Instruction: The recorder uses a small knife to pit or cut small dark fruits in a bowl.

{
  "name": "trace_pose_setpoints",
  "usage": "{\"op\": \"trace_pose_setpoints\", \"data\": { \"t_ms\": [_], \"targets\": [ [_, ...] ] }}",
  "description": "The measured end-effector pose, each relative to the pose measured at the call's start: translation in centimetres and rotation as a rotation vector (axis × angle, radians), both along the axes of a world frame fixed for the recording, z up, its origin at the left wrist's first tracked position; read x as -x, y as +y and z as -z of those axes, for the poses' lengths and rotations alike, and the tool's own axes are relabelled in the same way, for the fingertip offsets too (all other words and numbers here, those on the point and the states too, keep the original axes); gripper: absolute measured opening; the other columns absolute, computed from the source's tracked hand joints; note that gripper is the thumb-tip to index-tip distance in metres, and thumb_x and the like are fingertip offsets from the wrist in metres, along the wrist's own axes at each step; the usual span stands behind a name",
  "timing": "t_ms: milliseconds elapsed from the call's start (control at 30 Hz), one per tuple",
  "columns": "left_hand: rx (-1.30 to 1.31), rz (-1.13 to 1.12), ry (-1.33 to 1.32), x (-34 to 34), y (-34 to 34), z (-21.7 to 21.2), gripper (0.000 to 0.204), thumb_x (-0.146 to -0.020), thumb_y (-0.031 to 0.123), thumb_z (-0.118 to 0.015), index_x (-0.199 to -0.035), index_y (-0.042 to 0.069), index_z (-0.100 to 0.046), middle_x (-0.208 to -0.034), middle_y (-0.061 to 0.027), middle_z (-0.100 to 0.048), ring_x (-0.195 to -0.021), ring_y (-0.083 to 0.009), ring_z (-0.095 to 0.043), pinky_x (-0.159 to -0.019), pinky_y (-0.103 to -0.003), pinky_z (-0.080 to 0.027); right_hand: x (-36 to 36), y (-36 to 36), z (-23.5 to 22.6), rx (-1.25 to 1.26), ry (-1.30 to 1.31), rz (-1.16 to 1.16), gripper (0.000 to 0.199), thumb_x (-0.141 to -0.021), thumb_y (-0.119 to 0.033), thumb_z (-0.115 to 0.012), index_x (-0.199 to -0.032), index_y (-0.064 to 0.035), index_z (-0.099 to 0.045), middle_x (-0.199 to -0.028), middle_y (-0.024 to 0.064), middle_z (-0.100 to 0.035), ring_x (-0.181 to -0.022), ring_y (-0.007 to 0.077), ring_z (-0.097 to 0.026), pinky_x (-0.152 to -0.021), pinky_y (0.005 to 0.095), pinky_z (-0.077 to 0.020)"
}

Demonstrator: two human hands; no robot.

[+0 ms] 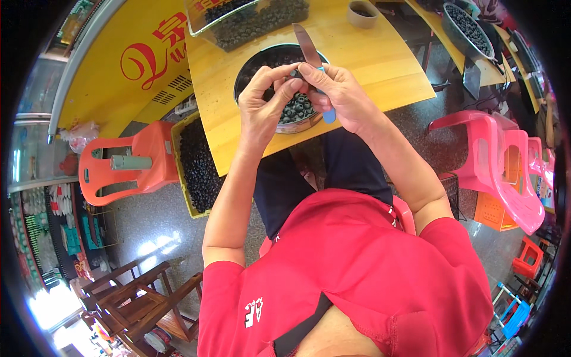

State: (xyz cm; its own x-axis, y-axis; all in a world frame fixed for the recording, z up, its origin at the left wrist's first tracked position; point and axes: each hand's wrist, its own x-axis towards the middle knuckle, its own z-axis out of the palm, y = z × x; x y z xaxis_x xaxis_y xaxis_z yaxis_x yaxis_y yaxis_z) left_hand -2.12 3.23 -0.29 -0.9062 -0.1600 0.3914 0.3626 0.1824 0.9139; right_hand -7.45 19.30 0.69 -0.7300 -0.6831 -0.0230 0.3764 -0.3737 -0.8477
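My left hand (264, 104) pinches a small dark round piece (295, 74) between thumb and fingertips, over a round metal bowl (297, 126). My right hand (348, 98) grips a knife (307, 45) by its blue handle, its blade tilted up and away from me. The right thumb and fingers also meet at the small piece, partly covering it. In the bowl lie many small dark pieces, those at the near side showing pale greenish rings (297, 107). Both hands hide much of the bowl's middle.
The bowl stands near the front edge of a yellow wooden table (380, 65). Behind it are a clear bin (262, 30) of dark pieces and a small cup (363, 15). A yellow crate (199, 202) of dark pieces and an orange stool (128, 160) are left; pink chairs (485, 143) stand right.
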Motion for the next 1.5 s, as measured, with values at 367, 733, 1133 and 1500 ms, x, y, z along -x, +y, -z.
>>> {"op": "trace_pose_setpoints", "data": {
  "t_ms": [367, 733, 1133, 1500],
  "targets": [
    [-0.164, 0.008, -0.086, -0.8, 1.4, -0.6, 0.017, -0.091, 0.012, -0.064, -0.101, -0.001, -0.068, -0.090, -0.0048, -0.065, -0.086, -0.0103, -0.059, -0.077, -0.024, -0.046, 0.2, 0.3, 0.2, -0.203, 0.183, 0.189, 0.024, -0.089, -0.030, -0.069, -0.091, -0.0061, -0.065, -0.068, -0.0053, -0.055, -0.053, 0.0010, -0.043, -0.045, 0.0183, -0.0304],
    [0.067, -0.123, -0.073, -1.3, 1.6, 0.2, 0.015, -0.089, 0.009, -0.065, -0.101, 0.000, -0.068, -0.083, -0.0077, -0.065, -0.078, -0.0129, -0.060, -0.072, -0.025, -0.046, 0.3, 0.5, 0.4, -0.274, 0.412, 0.236, 0.025, -0.089, -0.029, -0.068, -0.088, -0.0037, -0.067, -0.072, -0.0041, -0.059, -0.056, 0.0017, -0.045, -0.046, 0.0181, -0.0324],
    [-0.055, -0.112, -0.163, -2.3, 1.8, 0.8, 0.017, -0.091, 0.011, -0.064, -0.102, -0.002, -0.067, -0.088, -0.0057, -0.067, -0.082, -0.0096, -0.059, -0.076, -0.025, -0.046, 0.2, 1.0, -0.1, -0.336, 0.412, 0.152, 0.023, -0.093, -0.024, -0.063, -0.093, -0.0014, -0.066, -0.075, -0.0031, -0.060, -0.071, 0.0041, -0.053, -0.061, 0.0206, -0.0435],
    [-0.305, -0.141, -0.158, -3.1, 2.0, 0.4, 0.015, -0.092, 0.012, -0.064, -0.100, 0.000, -0.063, -0.091, -0.0001, -0.063, -0.084, -0.0051, -0.054, -0.076, -0.020, -0.044, -1.2, 1.0, 0.0, -0.551, 1.142, 0.433, 0.016, -0.088, -0.016, -0.064, -0.095, -0.0014, -0.064, -0.081, 0.0108, -0.062, -0.069, 0.0209, -0.060, -0.062, 0.0313, -0.0474]
  ]
}}
